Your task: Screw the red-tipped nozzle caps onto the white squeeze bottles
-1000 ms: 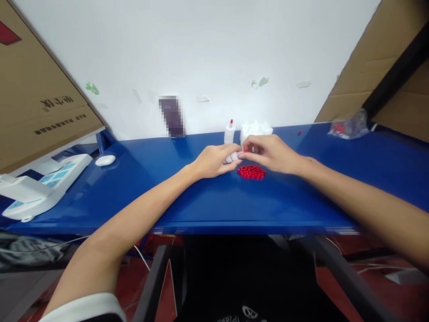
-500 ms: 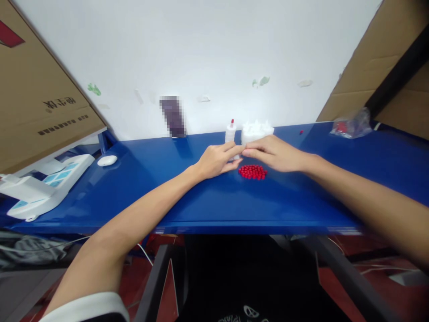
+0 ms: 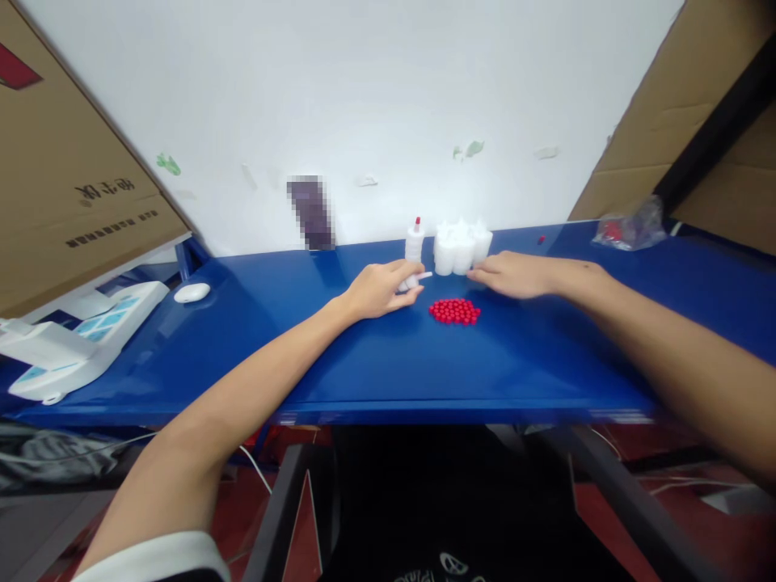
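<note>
My left hand is closed around a small white squeeze bottle, tilted so its bare white nozzle points right. Beside the front of a cluster of white bottles, my right hand has its fingers stretched loosely to the left, with nothing visible in them. Whether they touch the bottles I cannot tell. A pile of small red caps lies on the table just below and between both hands. Behind my left hand stands an upright white bottle with a red cap on its tip.
The blue table runs up to a white wall. At the back right are a clear plastic bag with red pieces inside and one loose red cap. A white case and a white power strip lie at the left.
My right hand has come away from the bottle in my left hand and moved right. My left hand has shifted slightly left with its bottle, whose nozzle now shows.
</note>
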{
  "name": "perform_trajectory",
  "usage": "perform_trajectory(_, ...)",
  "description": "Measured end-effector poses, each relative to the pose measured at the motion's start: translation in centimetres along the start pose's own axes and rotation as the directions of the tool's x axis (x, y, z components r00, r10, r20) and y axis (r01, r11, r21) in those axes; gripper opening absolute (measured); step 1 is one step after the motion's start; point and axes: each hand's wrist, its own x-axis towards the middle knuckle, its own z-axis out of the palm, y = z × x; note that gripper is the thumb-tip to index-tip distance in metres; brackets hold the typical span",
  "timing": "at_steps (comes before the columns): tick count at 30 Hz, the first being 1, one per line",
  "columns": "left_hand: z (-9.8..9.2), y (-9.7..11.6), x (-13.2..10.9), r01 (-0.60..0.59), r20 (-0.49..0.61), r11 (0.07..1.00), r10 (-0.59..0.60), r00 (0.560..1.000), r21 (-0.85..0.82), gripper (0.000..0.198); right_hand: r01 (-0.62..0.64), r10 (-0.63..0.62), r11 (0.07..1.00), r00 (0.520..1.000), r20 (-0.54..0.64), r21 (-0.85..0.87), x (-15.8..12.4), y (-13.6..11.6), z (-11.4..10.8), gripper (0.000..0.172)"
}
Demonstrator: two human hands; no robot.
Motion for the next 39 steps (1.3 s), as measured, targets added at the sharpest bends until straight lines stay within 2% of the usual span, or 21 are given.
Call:
perform_trajectory(3, 0.1, 0.3, 0.1, -0.010, 0.023, 1.000, 0.010, 1.000, 0.013, 0.034, -0.013, 0.013, 1.000, 0.998, 0.067, -0.012, -0.1, 0.3, -0.1, 0.036)
perform_trajectory(8, 0.1, 0.4, 0.1, 0.023, 0.019, 1.000, -0.023, 1.000, -0.013, 0.036, -0.048, 0.055, 0.997, 0.988, 0.144, -0.055, -0.5, -1.0, -0.6, 0.024)
perform_trajectory(15, 0.1, 0.5, 0.1, 0.023, 0.024, 1.000, -0.023, 0.999, -0.015, 0.037, -0.049, 0.062, 0.996, 0.983, 0.170, -0.081, -0.6, -1.3, -0.4, 0.026)
perform_trajectory(21, 0.1, 0.6, 0.2, 0.047, 0.043, 0.999, -0.046, 0.998, -0.019, 0.037, 0.015, 0.005, 0.995, 0.981, 0.193, -0.101, 0.1, -0.6, 0.2, 0.032)
perform_trajectory(24, 0.1, 0.8, 0.3, 0.072, 0.066, 0.997, -0.071, 0.995, -0.025, 0.037, 0.067, -0.044, 0.988, 0.986, 0.162, -0.139, -0.3, -0.3, 1.0, 0.037)
perform_trajectory(27, 0.0, 0.9, 0.3, 0.096, 0.080, 0.995, -0.093, 0.992, -0.030, 0.037, 0.102, -0.093, 0.973, 0.994, 0.048, -0.209, -1.4, 0.3, 2.1, 0.042)
perform_trajectory(31, 0.0, 0.9, 0.3, 0.117, 0.097, 0.993, -0.113, 0.989, -0.032, 0.036, 0.121, -0.133, 0.984, 0.987, -0.091, -0.133, -2.4, 1.1, 3.1, 0.042)
perform_trajectory(39, -0.1, 0.9, 0.3, 0.099, 0.094, 0.994, -0.095, 0.991, -0.041, 0.037, 0.130, -0.136, 0.989, 0.986, -0.095, -0.069, -2.6, 0.9, 2.6, 0.042)
